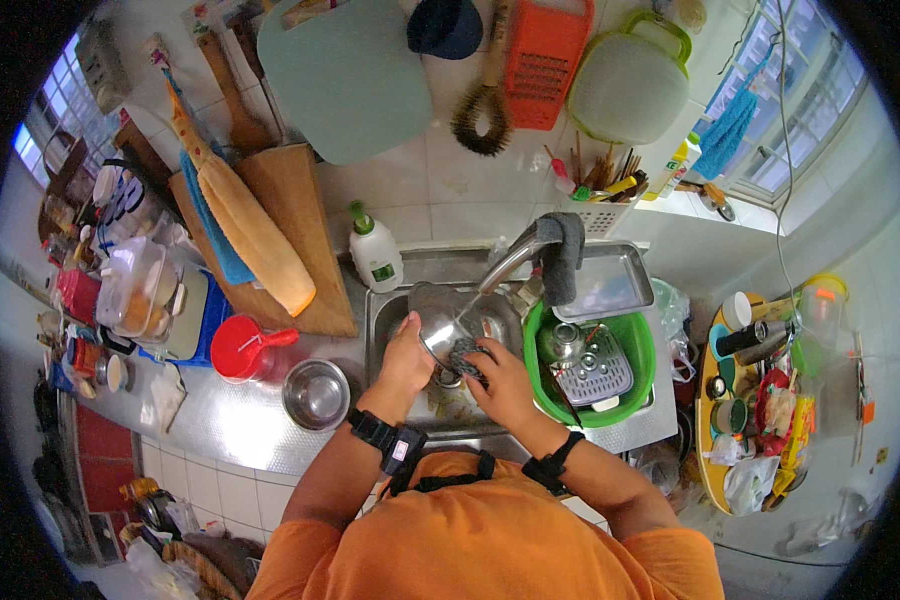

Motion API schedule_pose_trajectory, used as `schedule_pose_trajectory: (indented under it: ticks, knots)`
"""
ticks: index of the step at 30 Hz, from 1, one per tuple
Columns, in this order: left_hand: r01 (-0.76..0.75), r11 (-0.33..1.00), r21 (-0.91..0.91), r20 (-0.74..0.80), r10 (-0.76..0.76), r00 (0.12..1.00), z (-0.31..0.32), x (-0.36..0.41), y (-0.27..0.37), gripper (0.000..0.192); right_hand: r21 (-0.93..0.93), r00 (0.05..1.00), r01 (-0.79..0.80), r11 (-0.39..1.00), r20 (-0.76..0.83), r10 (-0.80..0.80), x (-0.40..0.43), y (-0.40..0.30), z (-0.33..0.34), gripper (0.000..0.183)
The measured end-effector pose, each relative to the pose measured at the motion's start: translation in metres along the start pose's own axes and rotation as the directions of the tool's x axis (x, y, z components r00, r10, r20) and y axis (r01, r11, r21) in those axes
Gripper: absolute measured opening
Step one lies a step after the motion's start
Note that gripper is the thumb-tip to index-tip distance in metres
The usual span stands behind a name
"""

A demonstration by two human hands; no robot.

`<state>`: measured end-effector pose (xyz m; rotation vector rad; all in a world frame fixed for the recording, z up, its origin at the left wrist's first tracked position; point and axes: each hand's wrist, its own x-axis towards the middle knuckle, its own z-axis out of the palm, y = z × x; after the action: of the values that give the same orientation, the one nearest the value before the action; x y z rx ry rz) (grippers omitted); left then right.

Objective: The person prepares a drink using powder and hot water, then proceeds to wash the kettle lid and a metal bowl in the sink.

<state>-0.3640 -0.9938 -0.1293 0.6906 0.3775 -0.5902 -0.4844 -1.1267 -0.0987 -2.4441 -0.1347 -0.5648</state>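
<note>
Over the stainless steel sink (412, 424), my left hand (407, 364) grips the side of a shiny metal bowl (440, 331). A thin stream of water falls from the faucet (504, 268) toward the bowl. My right hand (501, 381) has its fingers closed on a dark grey scrubbing cloth (465, 355) pressed against the bowl's right side. Some scraps and the drain show on the sink's floor below; my hands and the bowl hide part of it.
Right of the sink stands a green basket (649, 375) of metalware, with a metal tray (607, 281) behind it. At left are a metal bowl (316, 394), a red dipper (240, 349) and a wooden cutting board (322, 292). A pump bottle (376, 255) stands behind. A grey cloth (561, 251) drapes the faucet.
</note>
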Motion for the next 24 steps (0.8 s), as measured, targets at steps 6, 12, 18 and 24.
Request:
schedule_pose_trajectory:
  ticks: [6,12,18,24]
  knots:
    - [0.092,0.972,0.215,0.095,-0.115,0.989,0.006,-0.026,0.000,0.039,0.034,0.986,-0.097,0.995,-0.135,0.101,0.021,0.015,-0.007,0.029]
    - [-0.127,0.736,0.665,0.230,-0.040,0.972,-0.011,-0.024,-0.012,0.041,0.056,0.996,-0.090,0.994,0.007,0.090,0.065,0.041,-0.013,0.030]
    - [-0.081,0.834,0.545,0.265,-0.080,0.961,-0.021,-0.019,-0.008,0.039,0.087,0.987,-0.143,0.986,-0.057,0.148,0.056,0.034,-0.012,0.029]
    - [0.037,0.872,0.488,0.056,-0.073,0.996,-0.019,-0.012,-0.005,0.036,-0.052,0.995,0.077,0.996,0.067,-0.073,0.041,-0.005,-0.006,0.032]
